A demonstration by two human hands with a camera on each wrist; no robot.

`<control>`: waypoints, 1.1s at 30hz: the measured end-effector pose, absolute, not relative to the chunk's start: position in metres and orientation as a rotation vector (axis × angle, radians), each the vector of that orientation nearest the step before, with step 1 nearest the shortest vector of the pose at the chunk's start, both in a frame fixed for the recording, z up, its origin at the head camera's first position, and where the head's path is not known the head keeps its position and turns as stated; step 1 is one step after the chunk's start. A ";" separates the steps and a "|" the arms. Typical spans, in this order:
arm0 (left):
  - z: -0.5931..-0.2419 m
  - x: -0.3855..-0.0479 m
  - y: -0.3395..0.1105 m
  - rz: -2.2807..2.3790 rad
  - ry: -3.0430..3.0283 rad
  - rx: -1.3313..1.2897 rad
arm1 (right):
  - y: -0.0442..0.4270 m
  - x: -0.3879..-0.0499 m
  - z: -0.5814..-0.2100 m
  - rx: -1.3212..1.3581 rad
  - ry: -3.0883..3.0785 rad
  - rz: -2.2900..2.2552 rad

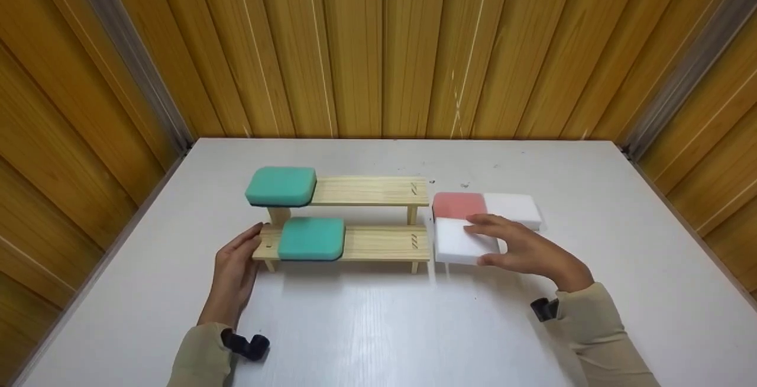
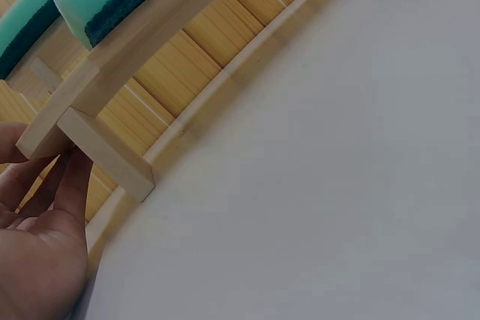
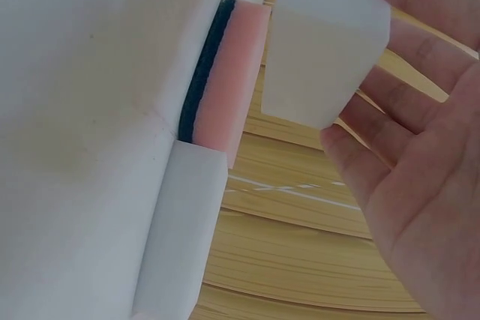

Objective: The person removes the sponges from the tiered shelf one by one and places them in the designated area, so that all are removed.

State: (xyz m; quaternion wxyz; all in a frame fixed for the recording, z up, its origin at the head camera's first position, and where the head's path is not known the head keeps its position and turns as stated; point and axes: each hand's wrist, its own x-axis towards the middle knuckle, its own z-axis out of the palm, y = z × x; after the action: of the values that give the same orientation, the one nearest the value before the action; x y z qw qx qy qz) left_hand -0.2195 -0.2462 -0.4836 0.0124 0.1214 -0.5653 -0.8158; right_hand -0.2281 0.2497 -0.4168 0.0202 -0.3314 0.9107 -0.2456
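Observation:
A two-tier wooden rack [image 1: 378, 244] stands on the table. My left hand [image 1: 236, 265] grips the left end of its lower board; in the left wrist view the fingers [image 2: 73, 185] reach beneath that board. One green sponge with a dark underside [image 1: 282, 186] lies at the left of the upper board, and another green sponge [image 1: 311, 238] lies left of centre on the lower one. To the right of the rack, my right hand [image 1: 520, 248] holds a white sponge [image 1: 458, 242] between thumb and fingers. It hangs above the table in the right wrist view, with the palm [image 3: 427, 207] facing the camera.
Behind the held sponge, a pink sponge with a dark layer [image 3: 229, 73] lies on the table beside a second white sponge [image 1: 513, 208]. The white table [image 1: 378, 328] meets wood-patterned panels [image 1: 408, 50] at the back. Black wrist cameras [image 1: 251, 347] sit at both sleeves.

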 end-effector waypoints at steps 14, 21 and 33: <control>-0.484 -0.220 -0.246 -2.554 -1.735 0.388 | 0.252 -0.233 -0.426 -1.016 2.815 -0.759; -0.483 -0.220 -0.246 -2.578 -1.731 0.370 | 0.254 -0.234 -0.429 -0.946 2.788 -0.792; -0.482 -0.219 -0.246 -2.558 -1.743 0.377 | 0.255 -0.237 -0.433 -0.881 2.771 -0.804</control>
State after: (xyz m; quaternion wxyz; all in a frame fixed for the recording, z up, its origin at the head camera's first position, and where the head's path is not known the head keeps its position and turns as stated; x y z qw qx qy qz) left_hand -0.2190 -0.2461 -0.4825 0.0119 0.1208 -0.5590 -0.8203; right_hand -0.2367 0.2548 -0.4328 0.0622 -0.2915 0.9167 -0.2660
